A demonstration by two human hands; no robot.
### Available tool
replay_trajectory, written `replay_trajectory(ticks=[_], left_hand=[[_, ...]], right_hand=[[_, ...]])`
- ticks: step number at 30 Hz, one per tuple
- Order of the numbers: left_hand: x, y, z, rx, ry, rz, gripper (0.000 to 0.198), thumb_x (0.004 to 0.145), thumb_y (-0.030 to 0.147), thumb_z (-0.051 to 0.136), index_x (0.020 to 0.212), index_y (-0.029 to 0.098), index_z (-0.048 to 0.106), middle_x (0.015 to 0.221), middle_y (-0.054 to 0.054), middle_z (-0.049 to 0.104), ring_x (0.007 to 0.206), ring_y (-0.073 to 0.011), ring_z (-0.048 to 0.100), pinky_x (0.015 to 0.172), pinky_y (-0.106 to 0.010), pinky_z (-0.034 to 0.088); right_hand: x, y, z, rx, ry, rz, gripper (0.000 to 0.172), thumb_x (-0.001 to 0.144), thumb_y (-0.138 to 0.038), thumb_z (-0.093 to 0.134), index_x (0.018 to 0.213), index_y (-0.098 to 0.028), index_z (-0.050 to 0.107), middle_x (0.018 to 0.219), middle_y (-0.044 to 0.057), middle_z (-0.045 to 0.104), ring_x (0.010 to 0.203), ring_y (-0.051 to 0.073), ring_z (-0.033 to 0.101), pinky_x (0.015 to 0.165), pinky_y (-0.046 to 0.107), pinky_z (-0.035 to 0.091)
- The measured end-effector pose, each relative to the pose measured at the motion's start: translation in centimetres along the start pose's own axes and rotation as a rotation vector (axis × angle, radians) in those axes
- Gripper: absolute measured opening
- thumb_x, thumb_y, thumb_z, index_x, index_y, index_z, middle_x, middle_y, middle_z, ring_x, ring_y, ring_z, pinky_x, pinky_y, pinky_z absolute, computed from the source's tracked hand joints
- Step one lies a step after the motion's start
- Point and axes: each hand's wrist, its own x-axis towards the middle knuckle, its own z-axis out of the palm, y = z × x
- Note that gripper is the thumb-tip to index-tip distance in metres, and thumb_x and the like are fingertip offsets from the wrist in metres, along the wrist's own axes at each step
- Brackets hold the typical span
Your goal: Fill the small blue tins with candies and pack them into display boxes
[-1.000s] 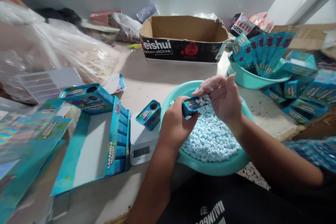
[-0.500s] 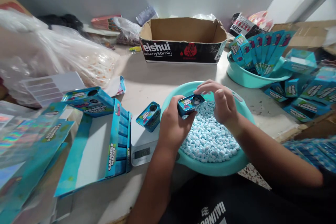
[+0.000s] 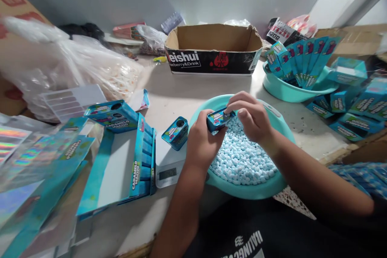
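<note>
My left hand [image 3: 202, 139] is closed around a small blue candy box [image 3: 216, 120], held tilted above the near-left part of a turquoise basin [image 3: 242, 193]. Fingertips of my right hand [image 3: 252, 117] touch the box's dark opening end; the thumb stands apart, and whether anything tiny is under the fingertips cannot be seen. Pale blue and white candies [image 3: 244, 161] fill the basin beneath both hands. Left of my left hand, a second small blue box [image 3: 175, 133] rests on a white digital scale [image 3: 169, 159], whose display is lit but unreadable.
A blue display carton [image 3: 107, 169] with several small boxes stands on the left, beside shiny flat sheets [image 3: 30, 177]. Behind is a black cardboard box [image 3: 211, 62]. At right, a turquoise bowl [image 3: 290, 92] holds blue packaging, next to stacked blue boxes [image 3: 359, 117]. Plastic bags [image 3: 69, 64] lie back left.
My right hand's fingers have come down and left onto the opening end of the box in my left hand. The whole view has shifted slightly.
</note>
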Motion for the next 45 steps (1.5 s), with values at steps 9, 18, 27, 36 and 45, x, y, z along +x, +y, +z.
replay_trajectory(ticks=[9, 18, 27, 36, 45], left_hand=[[-0.1, -0.2, 0.2, -0.028, 0.023, -0.009, 0.043, 0.078, 0.027, 0.074, 0.116, 0.022, 0.054, 0.099, -0.006, 0.070, 0.091, -0.0240, 0.067, 0.079, -0.036, 0.051], [-0.1, -0.5, 0.5, -0.058, 0.051, 0.061, 0.039, 0.081, 0.029, 0.072, 0.114, 0.023, 0.054, 0.098, -0.004, 0.069, 0.089, -0.0227, 0.067, 0.074, -0.033, 0.051], [-0.3, 0.2, -0.3, 0.058, 0.061, 0.235, 0.051, 0.086, 0.027, 0.067, 0.131, 0.017, 0.046, 0.125, -0.014, 0.061, 0.119, -0.0267, 0.058, 0.100, -0.040, 0.050], [1.0, 1.7, -7.3, 0.808, -0.161, -0.186, 0.078, 0.083, 0.031, 0.071, 0.149, 0.006, 0.037, 0.137, -0.027, 0.057, 0.128, -0.0410, 0.055, 0.103, -0.053, 0.046], [-3.8, 4.9, -12.6, 0.684, 0.340, -0.295, 0.084, 0.088, 0.045, 0.062, 0.156, 0.027, 0.016, 0.134, -0.012, 0.064, 0.122, -0.0345, 0.062, 0.101, -0.052, 0.052]], right_hand=[[-0.1, 0.2, -0.4, -0.014, 0.140, 0.042, 0.038, 0.102, -0.032, 0.046, 0.069, -0.020, 0.060, 0.073, 0.003, 0.060, 0.074, 0.016, 0.058, 0.075, 0.035, 0.044], [-0.5, 1.2, 0.3, 0.135, -0.306, 0.271, 0.035, 0.096, -0.049, 0.055, 0.125, -0.030, 0.060, 0.118, 0.003, 0.067, 0.109, 0.024, 0.063, 0.092, 0.036, 0.052], [0.0, 0.7, 0.3, -0.039, -0.186, 0.242, 0.042, 0.078, -0.056, 0.072, 0.103, -0.025, 0.062, 0.097, 0.005, 0.070, 0.088, 0.024, 0.066, 0.081, 0.037, 0.055], [1.5, -0.1, -0.6, -0.016, 0.333, 0.285, 0.032, 0.082, -0.049, 0.069, 0.095, -0.022, 0.059, 0.083, 0.001, 0.063, 0.072, 0.016, 0.057, 0.069, 0.031, 0.050], [8.2, -1.6, 1.7, -0.092, 0.051, 0.315, 0.032, 0.077, -0.044, 0.075, 0.092, -0.019, 0.063, 0.090, 0.003, 0.064, 0.080, 0.017, 0.057, 0.071, 0.031, 0.046]])
